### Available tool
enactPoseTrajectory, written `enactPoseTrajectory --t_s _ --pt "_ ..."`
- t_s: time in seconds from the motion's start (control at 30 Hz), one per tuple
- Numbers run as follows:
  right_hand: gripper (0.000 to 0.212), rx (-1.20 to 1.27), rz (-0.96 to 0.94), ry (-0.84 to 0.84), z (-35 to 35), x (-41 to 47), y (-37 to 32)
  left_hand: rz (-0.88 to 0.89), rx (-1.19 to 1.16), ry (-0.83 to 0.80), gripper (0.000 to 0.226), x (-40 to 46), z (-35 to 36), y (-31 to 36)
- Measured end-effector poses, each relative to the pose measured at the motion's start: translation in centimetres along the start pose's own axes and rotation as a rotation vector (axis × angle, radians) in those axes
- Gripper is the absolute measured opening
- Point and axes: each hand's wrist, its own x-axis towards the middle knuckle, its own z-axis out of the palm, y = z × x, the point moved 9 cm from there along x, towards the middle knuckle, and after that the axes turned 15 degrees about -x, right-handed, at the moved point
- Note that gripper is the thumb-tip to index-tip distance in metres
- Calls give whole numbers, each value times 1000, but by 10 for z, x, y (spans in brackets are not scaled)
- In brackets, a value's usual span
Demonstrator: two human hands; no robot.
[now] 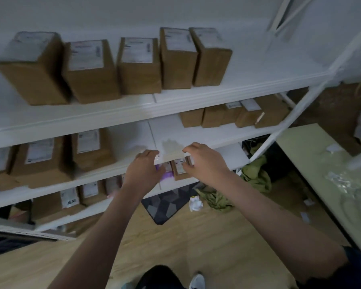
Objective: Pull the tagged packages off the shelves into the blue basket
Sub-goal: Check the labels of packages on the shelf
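Brown cardboard packages (pixel 90 69) with white labels fill the white shelves (pixel 175 105) across the upper left and centre. At centre frame, the left hand (pixel 144 170) curls its fingers around a purple package (pixel 167 174) on a lower shelf. Just right, the right hand (pixel 204 161) pinches a small brown package (pixel 179 168) beside it. A pale green desk (pixel 313 155) sits at right.

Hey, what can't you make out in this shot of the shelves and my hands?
- Blue basket: not in the head view.
- Label text on the top-shelf boxes: blurred, unreadable, so tagged ones can't be told.
- Purple package: mostly hidden behind the left hand and the shelf edge.
- Small brown box: partly covered by the right hand; grip unclear.
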Motion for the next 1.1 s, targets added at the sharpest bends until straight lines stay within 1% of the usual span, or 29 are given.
enactPoseTrajectory --t_s 0.1,0.2,0.47,0.6,0.73,0.83,0.93,1.0,1.1 --pt "45 28 21 6 -2 3 57 -10 11 4 54 14 26 26" --pt "47 48 37 -11 5 17 98 -27 39 37 53 31 38 38" --pt "49 73 4 -56 31 76 164 -63 76 45 54 98 68 41" --pt "50 96 28 -104 46 109 193 -106 85 23 56 133 89 40" --pt "52 166 10 -172 69 140 198 -169 86 2 61 162 107 35" --pt "50 317 -16 -279 102 156 186 -233 22 33 65 180 114 26" --pt "61 345 -41 -348 124 169 178 -287 -1 60 64 197 119 18" --pt "63 341 -42 -335 130 180 181 -311 14 64 64 209 127 12" --pt "58 378 16 -279 135 195 195 -355 49 29 65 225 141 -1"
